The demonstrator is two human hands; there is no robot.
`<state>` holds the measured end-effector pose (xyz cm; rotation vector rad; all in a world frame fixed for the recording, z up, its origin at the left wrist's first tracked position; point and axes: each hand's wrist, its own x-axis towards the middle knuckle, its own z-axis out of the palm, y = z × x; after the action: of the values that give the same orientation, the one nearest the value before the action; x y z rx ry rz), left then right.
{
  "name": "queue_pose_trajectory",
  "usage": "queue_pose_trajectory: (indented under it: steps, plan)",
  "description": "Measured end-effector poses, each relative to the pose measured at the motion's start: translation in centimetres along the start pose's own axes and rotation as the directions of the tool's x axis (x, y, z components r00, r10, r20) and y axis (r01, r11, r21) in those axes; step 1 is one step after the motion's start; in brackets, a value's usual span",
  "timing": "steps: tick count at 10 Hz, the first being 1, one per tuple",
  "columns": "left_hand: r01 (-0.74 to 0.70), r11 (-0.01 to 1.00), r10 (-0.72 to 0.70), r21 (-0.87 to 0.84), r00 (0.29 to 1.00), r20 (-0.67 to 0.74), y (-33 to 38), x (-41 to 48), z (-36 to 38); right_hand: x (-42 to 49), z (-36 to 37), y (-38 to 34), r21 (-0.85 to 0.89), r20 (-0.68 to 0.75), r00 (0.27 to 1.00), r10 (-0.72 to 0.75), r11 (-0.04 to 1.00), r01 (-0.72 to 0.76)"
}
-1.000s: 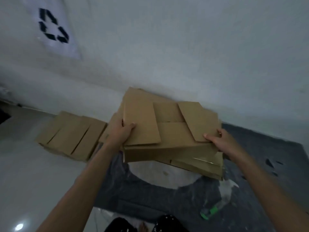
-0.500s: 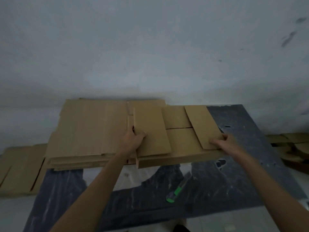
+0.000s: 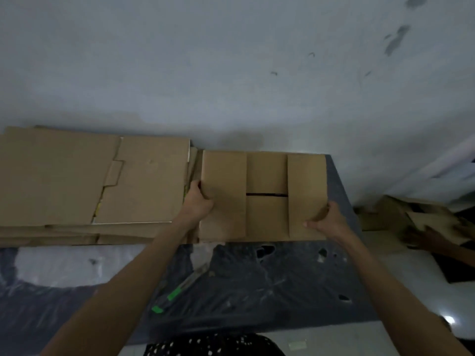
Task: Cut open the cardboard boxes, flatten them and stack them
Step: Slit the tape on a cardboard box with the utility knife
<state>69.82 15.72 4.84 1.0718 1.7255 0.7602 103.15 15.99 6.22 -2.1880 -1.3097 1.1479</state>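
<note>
Both hands are clasping the flattened box (image 3: 264,196), left hand (image 3: 199,201) at its 9 o'clock edge, right hand (image 3: 325,219) at 4 o'clock, apparently squaring it beside the stack (image 3: 77,181) at 9 o'clock.

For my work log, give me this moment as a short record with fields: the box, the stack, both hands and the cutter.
box: flat, flaps facing up, right of the stack, by the wall
stack: flattened cardboard, close beside the box
left hand: grips the box's left edge
right hand: grips the box's near right corner
cutter: on the dark sheet, nearer than the box, untouched
</note>
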Motion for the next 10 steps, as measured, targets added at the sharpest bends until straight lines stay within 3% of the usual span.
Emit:
queue_pose_trajectory:
  steps: [2,3,4,5,6,7,8,9,10]
  plan:
    - [-0.129,0.992,0.129,0.018,0.967,-0.221,0.4,1.8,3.2,2.4,0.5,1.1,0.031,-0.228,0.970,-0.080,0.996,0.089]
    - [-0.080,0.997,0.073,-0.020,0.971,-0.228,-0.9,1.6,4.2,3.7,1.9,4.0,0.057,-0.300,0.950,-0.088,0.992,0.110]
    - [0.018,0.974,-0.067,-0.227,0.975,-0.210,-1.8,0.3,4.8,4.7,2.5,6.9,0.037,-0.316,0.947,-0.053,0.997,0.069]
    - [0.134,0.843,-0.199,-0.521,0.978,-0.070,-1.2,-1.8,4.1,0.9,0.2,7.0,0.029,-0.188,0.982,0.008,1.000,-0.003]
    - [0.126,0.955,-0.130,-0.270,0.991,0.001,-1.6,-3.8,3.3,0.7,-1.4,8.9,0.278,0.001,1.000,0.012,0.960,-0.012]
    - [0.094,0.955,-0.076,-0.282,0.994,0.075,-3.1,-5.2,2.9,-0.4,-3.6,9.9,0.689,0.177,0.984,0.005,0.713,-0.127]
    - [0.029,0.896,0.033,-0.443,0.991,0.132,-5.9,-7.4,2.5,-1.8,-5.0,10.3,0.769,0.334,0.942,-0.028,0.585,-0.255]
    - [-0.055,0.909,0.140,-0.413,0.974,0.180,-9.6,-10.3,2.1,-3.9,-4.4,10.2,0.743,0.371,0.928,-0.027,0.608,-0.279]
    - [-0.077,0.932,0.170,-0.355,0.957,0.237,-13.1,-12.1,2.6,-4.7,-3.1,12.2,0.692,0.361,0.923,0.132,0.627,-0.359]
